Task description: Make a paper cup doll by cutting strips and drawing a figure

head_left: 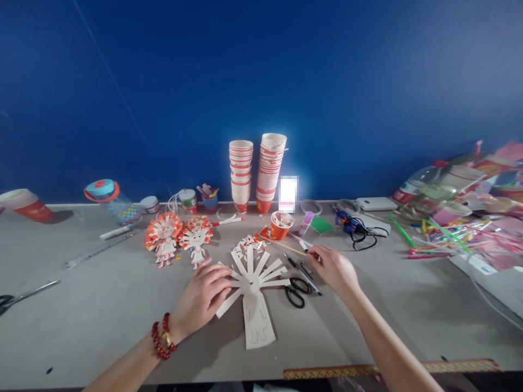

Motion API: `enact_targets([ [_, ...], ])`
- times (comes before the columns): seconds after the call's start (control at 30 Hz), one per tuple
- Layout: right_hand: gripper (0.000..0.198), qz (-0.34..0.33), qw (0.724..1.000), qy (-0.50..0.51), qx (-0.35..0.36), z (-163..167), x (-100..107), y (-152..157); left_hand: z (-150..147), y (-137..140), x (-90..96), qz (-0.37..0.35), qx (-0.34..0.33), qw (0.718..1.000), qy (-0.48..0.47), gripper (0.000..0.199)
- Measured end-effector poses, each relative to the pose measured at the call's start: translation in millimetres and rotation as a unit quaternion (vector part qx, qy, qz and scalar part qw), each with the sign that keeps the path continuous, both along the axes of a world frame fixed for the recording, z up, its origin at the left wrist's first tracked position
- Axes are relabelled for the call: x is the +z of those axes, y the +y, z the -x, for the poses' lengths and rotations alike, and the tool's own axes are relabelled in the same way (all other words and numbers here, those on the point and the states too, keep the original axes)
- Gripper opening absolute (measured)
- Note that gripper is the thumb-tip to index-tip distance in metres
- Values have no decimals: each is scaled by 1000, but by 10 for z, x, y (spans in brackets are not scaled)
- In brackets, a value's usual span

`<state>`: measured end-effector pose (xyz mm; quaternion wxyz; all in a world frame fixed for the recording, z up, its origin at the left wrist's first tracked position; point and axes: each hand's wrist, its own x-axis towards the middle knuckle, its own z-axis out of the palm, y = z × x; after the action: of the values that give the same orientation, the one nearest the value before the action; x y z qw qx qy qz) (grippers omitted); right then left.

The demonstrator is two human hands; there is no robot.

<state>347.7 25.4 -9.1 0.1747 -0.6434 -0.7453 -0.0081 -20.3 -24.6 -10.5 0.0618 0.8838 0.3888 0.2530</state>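
Observation:
A white paper cutout (pixel 250 283) lies flat in front of me, its strips fanned out around a round middle. A pencilled figure outline shows on its long lower panel. My left hand (pixel 206 291) rests over the left strips, fingers stretched out and slightly bent. To the right, my right hand (pixel 333 267) has its fingertips pinched at the end of a white pen (pixel 303 245); the grip is partly hidden. Black-handled scissors (pixel 297 291) lie beside the right strips, their blades hidden. A dark pen (pixel 304 275) lies between the scissors and my right hand.
Two paper cup stacks (pixel 241 174) stand by the wall, behind a cup of scraps (pixel 281 223). Finished paper dolls (pixel 163 239) lie left of centre. A glue gun (pixel 353 223) lies right, before a colourful craft heap (pixel 461 228). Other scissors (pixel 28 294) lie far left.

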Motion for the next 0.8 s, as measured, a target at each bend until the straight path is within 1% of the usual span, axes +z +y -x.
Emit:
enact_targets([
  [0.1, 20, -7, 1000, -6, -28, -123, 10, 12, 73, 87, -32, -16, 23, 1000, -4, 19],
  [0.2, 21, -1, 1000, -9, -14, -139, -8, 5, 117, 291, 5, -53, 51, 997, 0, 17],
  [0.33, 22, 6, 1000, 1, 27, -45, -37, -9, 113, 752, 159, -77, 111, 990, 30, 17],
  [0.43, 23, 1, 999, 12, 36, 11, -31, -23, 48, 1152, 197, -78, 153, 984, 58, 18],
  [0.5, 24, 1, 999, 18, 42, 23, -13, -41, -25, 1393, 154, -75, 167, 980, 82, 15],
  [0.53, 25, 1, 999, 21, 46, 21, -2, -54, -66, 1497, 117, -72, 170, 978, 94, 18],
  [0.57, 26, 1, 999, 23, 49, 14, 9, -71, -105, 1589, 76, -70, 173, 977, 104, 29],
  [0.6, 27, 1, 998, 24, 52, 2, 19, -90, -140, 1666, 34, -67, 177, 976, 110, 30],
  [0.7, 28, -2, 999, 21, 47, -65, 34, -159, -210, 1825, -80, -56, 187, 973, 122, 30],
  [0.8, 26, -1, 999, 18, 34, -140, 21, -231, -228, 1906, -146, -45, 185, 974, 125, 30],
])
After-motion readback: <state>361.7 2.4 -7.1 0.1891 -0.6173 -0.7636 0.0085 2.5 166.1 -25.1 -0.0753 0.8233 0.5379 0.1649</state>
